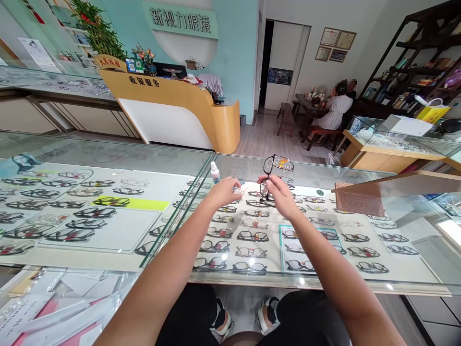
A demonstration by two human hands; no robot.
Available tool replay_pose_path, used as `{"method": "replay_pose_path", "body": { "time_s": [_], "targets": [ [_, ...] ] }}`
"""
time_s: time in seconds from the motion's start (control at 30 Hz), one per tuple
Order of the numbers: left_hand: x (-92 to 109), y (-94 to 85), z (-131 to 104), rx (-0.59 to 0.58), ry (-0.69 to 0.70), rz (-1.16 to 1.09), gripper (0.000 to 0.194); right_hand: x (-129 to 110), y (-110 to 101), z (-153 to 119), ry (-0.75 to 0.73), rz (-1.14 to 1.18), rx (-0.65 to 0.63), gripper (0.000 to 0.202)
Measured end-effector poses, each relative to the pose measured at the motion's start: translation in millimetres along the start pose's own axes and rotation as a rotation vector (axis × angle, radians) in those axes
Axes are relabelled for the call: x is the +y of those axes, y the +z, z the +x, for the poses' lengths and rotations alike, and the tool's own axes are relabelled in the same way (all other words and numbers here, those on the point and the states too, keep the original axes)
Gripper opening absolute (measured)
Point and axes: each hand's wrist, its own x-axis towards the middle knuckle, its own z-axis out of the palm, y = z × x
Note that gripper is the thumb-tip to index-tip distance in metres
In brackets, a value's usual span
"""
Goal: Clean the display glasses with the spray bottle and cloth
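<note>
My right hand (pixel 283 194) holds a pair of black-framed eyeglasses (pixel 265 189) above the glass display counter (pixel 252 278), thumb and fingers closed at the middle of the frame. The glasses are turned on end, one lens above the other. To their left is my left hand (pixel 225 190), its fingers bent together around something small and whitish, too unclear to name. Just behind that hand a small white-capped spray bottle (pixel 215 173) stands upright on the glass. Beneath both hands, rows of eyeglasses (pixel 252 236) lie inside the counter.
Another glass case (pixel 108 149) with eyeglasses adjoins on the left. A wooden stand (pixel 396 190) rests on the counter at right. Plastic-wrapped papers (pixel 61 307) lie low at left. Beyond are a cashier desk (pixel 165 105) and a person in white (pixel 336 113) seated at a table.
</note>
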Motion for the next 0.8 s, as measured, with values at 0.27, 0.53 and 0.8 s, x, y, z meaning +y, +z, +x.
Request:
{"method": "replay_pose_path", "body": {
  "time_s": [0.27,0.53,0.8],
  "targets": [
    [5,1.6,4,0.113,-0.18,-0.343,0.024,-1,0,0,-0.001,-0.007,-0.012,0.042],
    [28,-12.3,4,0.099,-0.255,-1.293,0.029,-6,6,-5,-0.052,-0.01,-0.09,0.041],
    [26,-15.1,-3,-0.083,-0.172,-1.337,0.037,-13,4,-7,-0.053,-0.067,-0.14,0.049]
  ]
}}
